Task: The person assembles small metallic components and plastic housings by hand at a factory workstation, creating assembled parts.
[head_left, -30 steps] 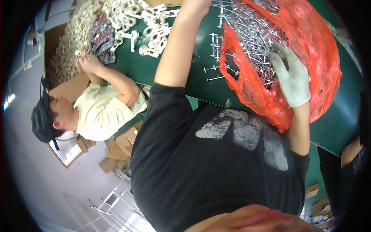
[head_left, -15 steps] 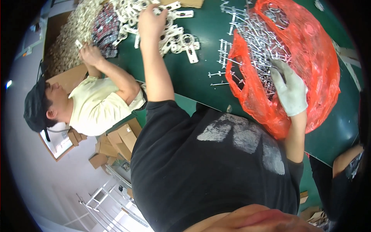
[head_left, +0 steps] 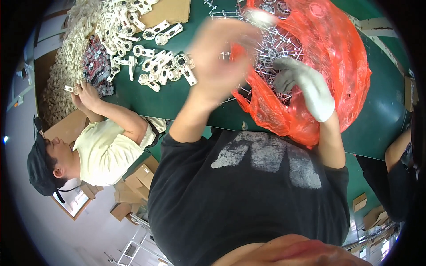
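Note:
My left hand, bare and smeared by motion, is over the table beside the left edge of a red plastic bag. A blurred whitish thing shows by its fingertips; whether the hand holds it I cannot tell. My right hand wears a pale glove and lies over the bag's opening. Its fingers are bent together at a heap of shiny metal rod-like pieces; what they grip, if anything, is hidden. White ring-ended plastic parts lie left of my left hand.
On the left, a person in a pale shirt handles a small white part beside a large heap of cream parts and a dark red-grey pile. Cardboard lies on the green table. Another person's arm is at right.
My left hand has swung from the white parts rightward to the red bag. The gloved right hand's fingers have bent and lifted slightly. The whole view has shifted.

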Tool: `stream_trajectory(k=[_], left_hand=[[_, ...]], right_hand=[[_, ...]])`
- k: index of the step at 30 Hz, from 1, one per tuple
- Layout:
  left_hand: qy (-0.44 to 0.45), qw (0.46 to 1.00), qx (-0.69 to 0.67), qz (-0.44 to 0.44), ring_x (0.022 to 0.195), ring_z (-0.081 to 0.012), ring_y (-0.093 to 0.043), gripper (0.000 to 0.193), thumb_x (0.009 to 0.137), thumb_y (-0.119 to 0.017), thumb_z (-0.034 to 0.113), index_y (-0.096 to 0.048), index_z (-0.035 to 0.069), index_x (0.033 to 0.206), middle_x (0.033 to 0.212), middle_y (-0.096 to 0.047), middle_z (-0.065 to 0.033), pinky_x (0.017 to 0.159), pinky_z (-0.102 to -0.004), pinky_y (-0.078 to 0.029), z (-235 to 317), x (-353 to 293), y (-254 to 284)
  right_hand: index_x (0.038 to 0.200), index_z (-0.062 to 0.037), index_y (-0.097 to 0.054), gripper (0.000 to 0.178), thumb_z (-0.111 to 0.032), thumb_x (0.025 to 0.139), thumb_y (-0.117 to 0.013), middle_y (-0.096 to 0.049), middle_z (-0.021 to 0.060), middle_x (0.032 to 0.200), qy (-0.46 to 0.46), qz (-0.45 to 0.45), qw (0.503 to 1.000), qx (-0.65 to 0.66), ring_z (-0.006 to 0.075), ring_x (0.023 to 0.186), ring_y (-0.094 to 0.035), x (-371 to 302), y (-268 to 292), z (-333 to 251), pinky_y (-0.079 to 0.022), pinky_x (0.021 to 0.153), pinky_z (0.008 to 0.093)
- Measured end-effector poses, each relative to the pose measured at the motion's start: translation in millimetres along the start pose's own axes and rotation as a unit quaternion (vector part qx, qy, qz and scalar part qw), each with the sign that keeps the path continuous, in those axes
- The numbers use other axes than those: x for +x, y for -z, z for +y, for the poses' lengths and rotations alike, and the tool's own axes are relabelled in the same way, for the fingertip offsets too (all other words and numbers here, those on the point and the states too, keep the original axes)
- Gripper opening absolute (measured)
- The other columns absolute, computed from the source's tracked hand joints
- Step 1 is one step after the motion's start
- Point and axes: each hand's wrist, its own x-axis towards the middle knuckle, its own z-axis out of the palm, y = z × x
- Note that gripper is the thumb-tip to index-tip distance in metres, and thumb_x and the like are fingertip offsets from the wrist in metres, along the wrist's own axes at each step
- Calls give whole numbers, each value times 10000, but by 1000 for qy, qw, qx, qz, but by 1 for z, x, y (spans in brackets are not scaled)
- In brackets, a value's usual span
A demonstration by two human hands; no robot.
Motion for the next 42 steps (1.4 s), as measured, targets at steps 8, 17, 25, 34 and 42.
stream_trajectory(k=[8,17,25,34,42], left_hand=[[-74,982,-96,-143,851,-237,-715,160,798,-780,66,-756,100,952,925,-739,-49,776,-351,-573,-7,4,-69],[174,895,314,-266,1075,-388,-651,410,848,-756,308,-652,24,1125,1135,-671,-220,915,-456,-532,-64,64,-67],[62,985,-8,-161,852,-313,-656,183,848,-732,102,-715,31,1016,978,-664,-150,734,-355,-530,-45,48,-42],[2,970,-19,-241,1139,-306,-655,446,830,-604,-58,-657,55,1258,1258,-654,-115,940,-381,-545,2,-16,-44],[13,975,-24,-221,1155,-306,-650,595,744,-851,120,-645,67,1300,1263,-688,-94,978,-391,-523,-2,-22,-45]], right_hand=[[1240,-10,-631,353,-295,1094,-482,-696,38,924,34,330,940,85,103,829,-632,8,4,-3,-500,742,243],[1211,-83,-654,340,-253,921,-699,-730,130,984,-40,286,937,-196,236,910,-724,12,-5,5,-549,836,351],[1174,-88,-672,295,-193,902,-627,-721,182,980,-58,257,906,-331,355,953,-706,9,-10,-23,-548,857,440],[1158,-82,-689,311,-219,881,-649,-718,189,934,-27,248,874,-417,372,907,-708,4,-12,-14,-571,767,471],[1132,-102,-702,310,-205,840,-710,-724,162,925,-6,225,857,-464,362,873,-713,1,-17,-16,-581,733,451]])
